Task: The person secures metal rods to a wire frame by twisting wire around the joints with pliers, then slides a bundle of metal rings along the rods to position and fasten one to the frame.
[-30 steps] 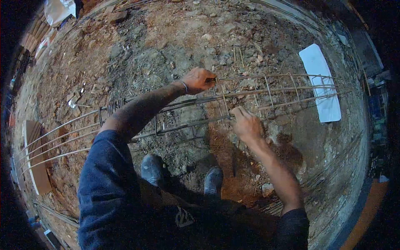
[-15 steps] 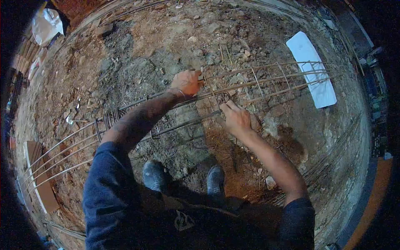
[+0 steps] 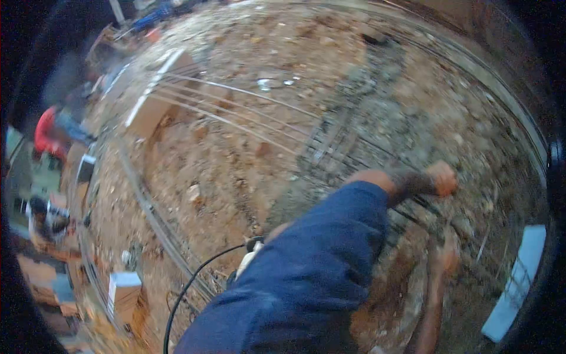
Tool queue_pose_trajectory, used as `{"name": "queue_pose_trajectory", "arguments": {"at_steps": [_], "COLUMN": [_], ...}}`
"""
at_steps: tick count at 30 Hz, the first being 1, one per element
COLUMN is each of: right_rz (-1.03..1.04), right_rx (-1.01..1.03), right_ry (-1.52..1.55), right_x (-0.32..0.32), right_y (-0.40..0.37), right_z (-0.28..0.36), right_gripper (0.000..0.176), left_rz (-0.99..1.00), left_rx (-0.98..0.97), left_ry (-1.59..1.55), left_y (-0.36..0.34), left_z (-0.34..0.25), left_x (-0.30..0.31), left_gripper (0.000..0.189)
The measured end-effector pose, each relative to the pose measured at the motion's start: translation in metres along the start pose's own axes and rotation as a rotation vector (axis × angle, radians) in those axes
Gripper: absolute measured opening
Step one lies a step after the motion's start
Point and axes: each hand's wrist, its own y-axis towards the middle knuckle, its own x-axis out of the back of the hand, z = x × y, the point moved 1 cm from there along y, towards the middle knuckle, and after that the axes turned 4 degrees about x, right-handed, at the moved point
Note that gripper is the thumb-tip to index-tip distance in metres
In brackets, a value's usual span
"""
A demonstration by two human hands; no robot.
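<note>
A long rebar cage [image 3: 354,154] of thin steel bars and square stirrups lies across the ground, blurred by head motion. My left hand [image 3: 442,179] is closed in a fist at its far side bar. Nearer my body, my right hand [image 3: 449,256] is at the near side of the cage, its fingers smeared but apparently curled around the steel. Several stirrups [image 3: 321,144] are bunched together left of my left hand. My left sleeve [image 3: 306,253] covers part of the cage.
Bar ends rest over a white-edged block [image 3: 156,112]. A white panel [image 3: 519,283] lies under the cage's right end. Long bars or pipes [image 3: 153,212] run along the ground at left. A black cable [image 3: 183,295] curves beside me. People, one in a red top [image 3: 46,130], are at far left.
My view has swung left, so the cage and both hands appear farther right and slanted. People and long bars at left have come into view. Both hands remain at the cage.
</note>
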Motion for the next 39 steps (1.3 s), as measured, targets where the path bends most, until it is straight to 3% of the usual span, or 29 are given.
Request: {"name": "queue_pose_trajectory", "arguments": {"at_steps": [2,3,5,6,7,9,10,12,13,14,17,19,23,25,27,28,29,31,32,33,36,38,39], "right_rz": [0.231,0.225,-0.329,-0.338,-0.223,-0.178,-0.184,0.176,-0.219,-0.219,-0.163,0.152,0.023,0.124,0.093,0.062,0.188,0.198,0.188,0.189,0.186,0.241,0.154], "right_rx": [-0.161,-0.133,0.311,0.323,0.211,0.317,0.327,-0.033,0.178,0.181,0.129,0.079,0.106,-0.025,0.007,0.020,-0.043,-0.097,-0.146,-0.138,-0.016,-0.106,0.122], "right_ry": [-0.153,-0.135,-0.175,-0.167,-0.077,0.054,0.060,0.010,-0.138,-0.143,-0.042,-0.062,-0.097,-0.104,-0.013,0.079,-0.074,-0.086,-0.098,-0.094,-0.195,-0.162,-0.142], "right_x": [-0.070,-0.080,-0.084,-0.051,-0.015,-0.050,-0.028,0.015,-0.003,-0.016,-0.017,0.028,0.022,0.043,0.027,0.022,0.055,0.058,0.058,0.055,0.050,0.058,0.046], "right_y": [0.007,0.004,0.004,0.005,-0.002,0.007,0.009,0.004,-0.002,-0.003,-0.002,-0.007,-0.012,-0.006,-0.006,-0.006,-0.007,-0.015,-0.012,-0.008,-0.006,-0.003,-0.008], "right_z": [-0.047,-0.055,-0.062,-0.033,-0.005,-0.041,-0.019,0.013,0.007,-0.006,-0.012,0.021,0.017,0.036,0.023,0.017,0.044,0.050,0.054,0.050,0.036,0.049,0.029], "right_gripper": [0.048,0.048,0.050,0.050,0.045,0.076,0.076,0.087,0.043,0.043,0.050,0.070,0.066,0.061,0.060,0.059,0.057,0.056,0.055,0.055,0.054,0.053,0.057], "left_rz": [0.215,0.140,0.063,0.104,0.144,0.113,0.091,0.063,0.045,0.024,0.069,0.123,0.231,0.239,0.193,0.007,-0.240,-0.841,-0.984,-0.998,-1.306,-1.426,-1.493], "left_rx": [-0.036,-0.141,-0.252,-0.161,-0.069,-0.023,0.017,0.201,0.039,-0.123,-0.252,-0.239,-0.288,-0.109,0.153,0.155,0.157,0.007,0.433,0.912,1.528,1.723,1.729], "left_ry": [0.585,0.548,0.522,0.547,0.570,0.497,0.407,0.249,0.379,0.504,0.517,0.556,0.677,0.531,0.640,0.631,0.687,0.914,1.008,1.088,0.523,0.602,0.717], "left_y": [-0.005,-0.009,-0.014,-0.017,-0.020,-0.014,-0.013,-0.015,-0.016,-0.016,-0.016,-0.031,-0.046,-0.059,-0.084,-0.101,-0.122,-0.201,-0.251,-0.302,-0.462,-0.541,-0.565], "left_z": [-0.012,-0.011,-0.012,-0.026,-0.038,-0.031,-0.030,-0.026,-0.029,-0.034,-0.013,-0.016,0.005,0.002,-0.018,-0.014,0.013,0.045,0.065,0.087,0.086,0.128,0.150], "left_x": [-0.002,-0.002,0.003,0.014,0.025,0.017,0.015,0.013,0.016,0.019,0.018,0.042,0.101,0.152,0.232,0.269,0.309,0.394,0.432,0.468,0.525,0.531,0.535], "left_gripper": [0.015,0.015,0.016,0.015,0.015,0.016,0.017,0.019,0.017,0.017,0.018,0.018,0.022,0.025,0.025,0.022,0.023,0.028,0.027,0.026,0.046,0.050,0.052]}}
